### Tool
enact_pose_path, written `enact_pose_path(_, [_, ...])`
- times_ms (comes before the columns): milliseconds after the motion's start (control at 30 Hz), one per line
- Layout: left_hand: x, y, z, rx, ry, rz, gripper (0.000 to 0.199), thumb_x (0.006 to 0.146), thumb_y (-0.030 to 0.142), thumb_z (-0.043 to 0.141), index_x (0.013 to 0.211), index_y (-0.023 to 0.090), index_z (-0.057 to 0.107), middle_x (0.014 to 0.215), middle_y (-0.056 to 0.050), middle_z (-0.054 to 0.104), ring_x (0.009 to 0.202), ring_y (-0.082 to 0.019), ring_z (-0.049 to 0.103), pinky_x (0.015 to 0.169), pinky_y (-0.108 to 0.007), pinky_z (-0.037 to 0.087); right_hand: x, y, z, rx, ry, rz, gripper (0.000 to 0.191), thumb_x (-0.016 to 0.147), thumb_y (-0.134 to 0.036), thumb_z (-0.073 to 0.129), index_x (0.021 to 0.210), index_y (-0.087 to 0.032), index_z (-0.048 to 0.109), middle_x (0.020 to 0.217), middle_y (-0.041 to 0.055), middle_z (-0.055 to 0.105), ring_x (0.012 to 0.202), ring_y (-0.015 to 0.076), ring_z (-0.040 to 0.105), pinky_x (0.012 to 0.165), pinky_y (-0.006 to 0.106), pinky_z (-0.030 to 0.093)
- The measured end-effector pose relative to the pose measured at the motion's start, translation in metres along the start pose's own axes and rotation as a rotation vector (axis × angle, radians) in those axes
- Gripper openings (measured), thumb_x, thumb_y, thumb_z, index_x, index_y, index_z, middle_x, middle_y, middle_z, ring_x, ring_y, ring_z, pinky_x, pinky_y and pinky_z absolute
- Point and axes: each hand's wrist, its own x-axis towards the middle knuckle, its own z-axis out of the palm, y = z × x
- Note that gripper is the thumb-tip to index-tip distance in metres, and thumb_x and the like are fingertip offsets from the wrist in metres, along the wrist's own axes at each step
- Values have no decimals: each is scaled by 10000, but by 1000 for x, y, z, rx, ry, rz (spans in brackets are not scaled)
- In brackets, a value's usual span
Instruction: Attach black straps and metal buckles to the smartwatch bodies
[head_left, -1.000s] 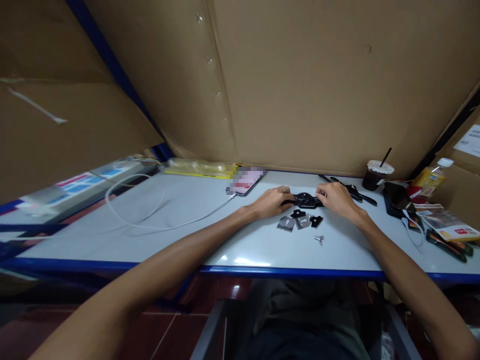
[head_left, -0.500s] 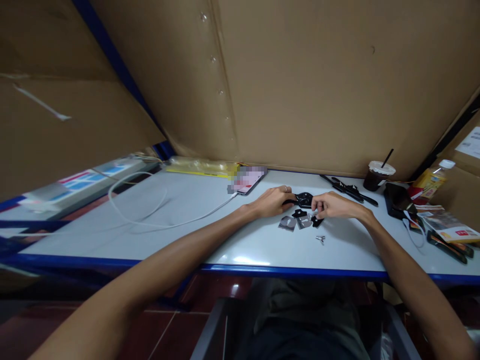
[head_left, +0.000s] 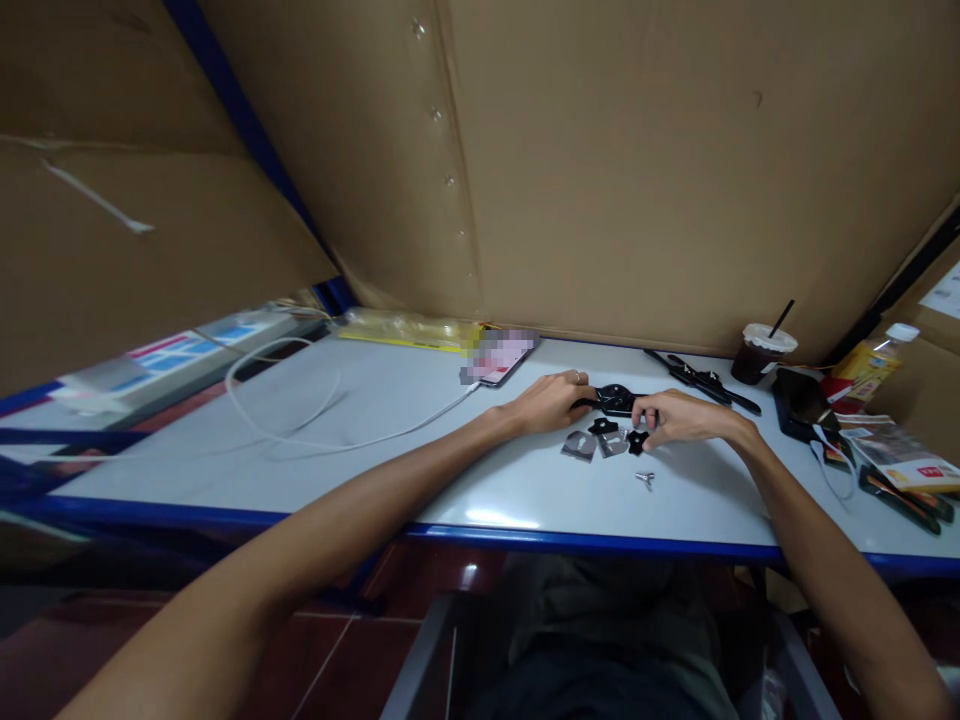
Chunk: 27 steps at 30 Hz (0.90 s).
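Left hand [head_left: 553, 402] grips black metal tool, round-centred [head_left: 617, 399], between hands on white desk [head_left: 480, 480]. Right hand [head_left: 686, 416], half-curled, at small black notched plate [head_left: 637, 443]; grip unclear. Sweeping wrist could scatter small silver screws [head_left: 645, 480], bodyward of right hand. Earlier, right hand touched tool.

Left hand [head_left: 551, 402]: slim, plain, pale metal ring [head_left: 577, 377] on one finger, at the hand's 2 o'clock. Right hand [head_left: 679, 415]: bare. Both forearms bare. At frame's 6 o'clock, loose, creased grey-green cloth [head_left: 607, 610] over lap; darker, near-black blue cloth [head_left: 592, 690] below. Garment cut unclear, dim there.
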Motion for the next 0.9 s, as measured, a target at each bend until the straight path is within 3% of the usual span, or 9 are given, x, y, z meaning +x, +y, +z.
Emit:
enact_pose_path(133, [0, 0, 1, 1, 15, 11, 285, 960, 263, 532, 1167, 221, 724, 1137, -99, 677, 960, -225, 649, 815, -352, 501, 2, -2, 3, 55, -34, 10, 189, 667, -228, 790, 815, -218, 673, 721, -38, 624, 629, 127, 531, 570, 248, 378])
enact_pose_path(300, [0, -2, 2, -12, 13, 19, 279, 983, 270, 526, 1166, 214, 728, 1131, -101, 676, 974, -236, 651, 828, -365, 505, -7, -1, -9, 79, -140, -13, 141, 733, -279, 712, 669, -212, 605, 588, -58, 523, 541, 109, 473, 511, 233, 331])
enact_pose_path(367, [0, -2, 2, -21, 18, 26, 280, 988, 272, 522, 1166, 219, 732, 1128, -100, 675, 970, -231, 649, 832, -364, 505, -8, 2, -14, 87, -68, -21, 172, 790, -314, 670, 667, -207, 615, 566, -53, 521, 528, 112, 474, 527, 244, 338])
enact_pose_path(500, [0, -2, 1, -3, 11, 33, 291, 985, 257, 517, 1179, 227, 733, 1113, -91, 675, 952, -218, 646, 820, -347, 503, 5, 8, -9, 77, 334, 19, 213, 863, -304, 634, 681, -194, 631, 621, -13, 608, 597, 135, 532, 611, 271, 378])
enact_pose_path(567, [0, -1, 1, 5, 7, 27, 290, 986, 253, 518, 1183, 225, 729, 1115, -91, 674, 949, -219, 645, 811, -343, 502, 15, 9, 1, 65, 452, 22, 164, 845, -264, 659, 698, -193, 640, 674, 2, 656, 640, 146, 564, 646, 275, 397])
enact_pose_path(667, [0, 0, 1, 3, 8, 18, 286, 987, 256, 521, 1181, 222, 728, 1116, -94, 676, 952, -226, 646, 813, -350, 502, 25, 10, 14, 35, 494, 4, 88, 834, -240, 677, 759, -194, 676, 727, 15, 698, 677, 161, 594, 658, 278, 401])
enact_pose_path(900, [-1, -1, 0, -16, 16, 29, 300, 973, 256, 517, 1183, 228, 730, 1098, -93, 674, 927, -218, 641, 800, -348, 501, 25, 6, 20, -80, 448, 13, 171, 889, -244, 607, 894, -212, 775, 816, 63, 746, 757, 210, 637, 699, 322, 411])
